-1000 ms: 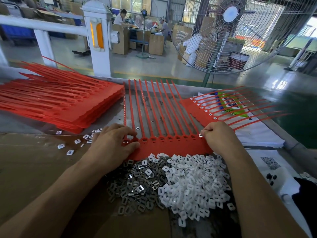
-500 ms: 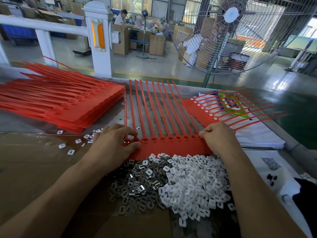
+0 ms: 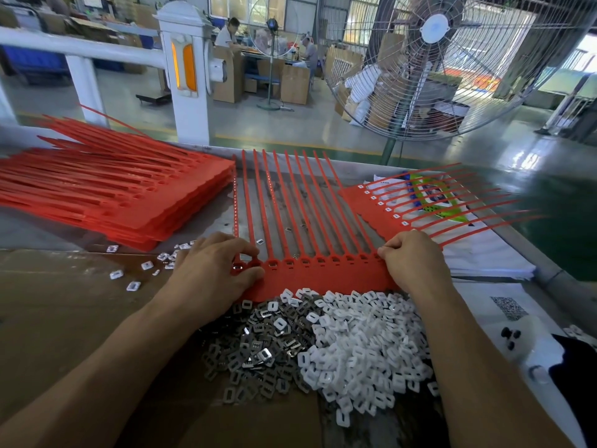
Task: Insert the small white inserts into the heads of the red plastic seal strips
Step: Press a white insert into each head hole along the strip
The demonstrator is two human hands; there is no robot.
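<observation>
Hardly anything has shifted since a second ago: both hands stay clamped on the flat red plastic sheet of joined seal strips [image 3: 323,276]. Left hand [image 3: 210,273] pinches its near-left heads, seemingly pressing an insert home; right hand [image 3: 412,258] pinches the right end, probably steadying it on the worktop [image 3: 64,299]. A heap of small white plastic inserts [image 3: 361,341] lies just below, within reach.

Both hands [image 3: 213,270] & forearms bare, no sleeves, gloves, rings or watch visible.
</observation>
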